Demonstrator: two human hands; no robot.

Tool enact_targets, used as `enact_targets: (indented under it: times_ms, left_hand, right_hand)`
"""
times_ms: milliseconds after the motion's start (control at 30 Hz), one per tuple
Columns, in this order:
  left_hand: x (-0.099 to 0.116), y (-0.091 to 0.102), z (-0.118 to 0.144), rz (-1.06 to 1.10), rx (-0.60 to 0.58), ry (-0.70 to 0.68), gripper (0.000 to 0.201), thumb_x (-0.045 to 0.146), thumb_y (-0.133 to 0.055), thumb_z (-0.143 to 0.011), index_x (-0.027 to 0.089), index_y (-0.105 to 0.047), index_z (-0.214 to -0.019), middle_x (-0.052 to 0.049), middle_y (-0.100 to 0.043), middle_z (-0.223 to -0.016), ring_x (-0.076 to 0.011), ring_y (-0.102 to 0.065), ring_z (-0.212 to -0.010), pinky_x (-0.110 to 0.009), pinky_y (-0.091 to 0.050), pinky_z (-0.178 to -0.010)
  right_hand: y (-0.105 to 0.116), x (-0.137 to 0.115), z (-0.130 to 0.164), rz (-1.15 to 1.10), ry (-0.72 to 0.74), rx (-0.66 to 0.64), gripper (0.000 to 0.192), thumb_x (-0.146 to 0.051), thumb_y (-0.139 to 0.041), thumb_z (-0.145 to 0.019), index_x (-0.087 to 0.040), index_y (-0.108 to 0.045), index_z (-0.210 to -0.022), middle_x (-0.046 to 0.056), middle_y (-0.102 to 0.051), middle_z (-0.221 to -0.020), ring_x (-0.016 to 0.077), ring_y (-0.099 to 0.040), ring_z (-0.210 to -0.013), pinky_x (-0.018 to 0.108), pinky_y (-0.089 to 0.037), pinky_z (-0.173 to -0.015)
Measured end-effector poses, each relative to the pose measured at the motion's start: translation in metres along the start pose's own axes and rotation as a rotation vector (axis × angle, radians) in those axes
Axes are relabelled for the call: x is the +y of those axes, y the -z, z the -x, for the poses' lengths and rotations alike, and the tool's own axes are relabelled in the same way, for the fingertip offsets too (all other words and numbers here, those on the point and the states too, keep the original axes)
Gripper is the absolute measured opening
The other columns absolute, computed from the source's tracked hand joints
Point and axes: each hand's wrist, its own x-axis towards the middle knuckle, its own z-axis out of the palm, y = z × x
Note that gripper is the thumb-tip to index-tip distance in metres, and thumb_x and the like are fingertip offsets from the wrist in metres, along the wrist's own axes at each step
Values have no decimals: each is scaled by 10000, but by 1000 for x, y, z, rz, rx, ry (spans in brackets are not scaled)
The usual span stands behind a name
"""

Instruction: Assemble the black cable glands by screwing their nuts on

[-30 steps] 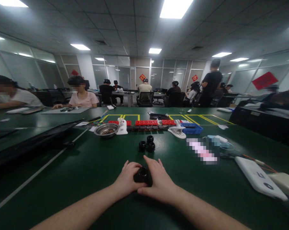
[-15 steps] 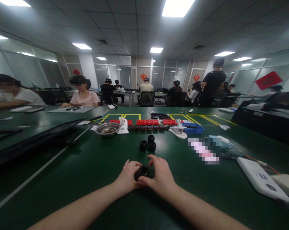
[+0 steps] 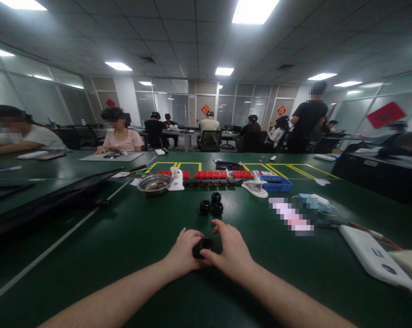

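My left hand (image 3: 184,249) is closed around a black hollow round part (image 3: 202,246), tilted so that its round opening shows. My right hand (image 3: 233,248) stands close on the other side, fingers spread and curved, its thumb reaching over the part's near edge. Whether that thumb presses on the part I cannot tell. Beyond the hands, three similar black round parts (image 3: 211,205) sit grouped on the green table (image 3: 140,291).
A metal bowl (image 3: 154,184) of small pieces stands by a white clamp (image 3: 175,180). Red blocks (image 3: 211,174) line up behind, with another white clamp (image 3: 256,186) and a blue tray (image 3: 277,183) to the right. A white power bank-like device (image 3: 376,257) lies right.
My right thumb has shifted slightly to the right over the black part. The left hand keeps its hold, and the whole view has moved slightly.
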Motion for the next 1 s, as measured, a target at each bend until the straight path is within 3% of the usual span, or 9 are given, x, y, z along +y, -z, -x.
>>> enact_targets:
  times_ms: [167, 233, 333, 433, 567, 667, 800, 900, 1000]
  left_hand:
    - [-2, -3, -1, 17, -3, -25, 485, 480, -661, -549, 213, -563, -941, -47, -549, -1001, -242, -484, -988, -511, -145, -991]
    - [-4, -3, -2, 30, -5, -31, 494, 434, -662, -559, 212, -547, -985, -49, -545, -1016, -245, -476, -1003, -502, -147, -996]
    - [-5, -3, -2, 28, -16, -44, 467, 382, -649, -579, 210, -545, -999, -52, -539, -1038, -246, -461, -1026, -487, -153, -1000]
    - [-5, -2, -2, 16, -31, -40, 473, 434, -644, -577, 203, -554, -980, -61, -539, -1041, -252, -460, -1026, -490, -143, -1002]
    - [-4, -2, -2, 34, -21, -18, 514, 432, -659, -556, 215, -536, -1005, -54, -545, -1036, -252, -460, -1026, -497, -155, -995]
    - [-4, -2, -2, 39, -24, -17, 524, 428, -665, -550, 218, -535, -1012, -54, -541, -1046, -256, -455, -1036, -499, -146, -999]
    - [-6, -3, -2, 46, -29, -10, 542, 458, -649, -565, 228, -523, -1040, -49, -534, -1061, -258, -451, -1044, -503, -133, -1003]
    - [-6, -3, -2, 42, -18, -11, 547, 464, -660, -552, 224, -533, -1026, -51, -529, -1064, -259, -447, -1042, -504, -137, -998]
    - [-4, -1, -1, 37, -21, -26, 516, 505, -643, -565, 202, -556, -974, -53, -544, -1021, -253, -463, -1014, -497, -157, -992]
  right_hand:
    - [-6, -3, 0, 36, 115, -12, 577, -346, -665, -605, -161, -440, -1103, 59, -584, -889, 234, -507, -875, 431, -311, -887]
    - [-4, -3, 1, 16, 188, -63, 513, -248, -609, -645, -167, -426, -1118, 64, -574, -988, 222, -497, -942, 449, -216, -969]
    - [1, -2, 2, -18, 261, -161, 600, -177, -564, -635, -175, -353, -1197, 74, -477, -1184, 230, -408, -1097, 464, -124, -1013]
    - [2, -2, 2, -7, 209, -123, 667, -285, -618, -617, -151, -345, -1211, 107, -456, -1193, 267, -382, -1111, 477, -162, -997]
    - [0, -3, 3, -18, 203, -102, 495, -218, -569, -653, -148, -426, -1121, 87, -535, -1058, 227, -461, -1003, 456, -191, -992]
    - [1, -3, 3, -51, 237, -150, 567, -196, -562, -630, -156, -377, -1164, 87, -479, -1164, 229, -406, -1086, 475, -125, -1015]
    - [5, -2, 4, -37, 225, -184, 534, -183, -530, -647, -168, -389, -1162, 75, -500, -1144, 226, -407, -1091, 490, -60, -1022]
    - [8, 0, 4, -60, 280, -244, 683, -122, -507, -608, -178, -282, -1250, 74, -383, -1277, 241, -268, -1209, 504, -49, -1018]
    - [8, 2, 3, -59, 222, -187, 712, -219, -555, -635, -165, -243, -1273, 102, -365, -1285, 261, -277, -1202, 512, -75, -1012]
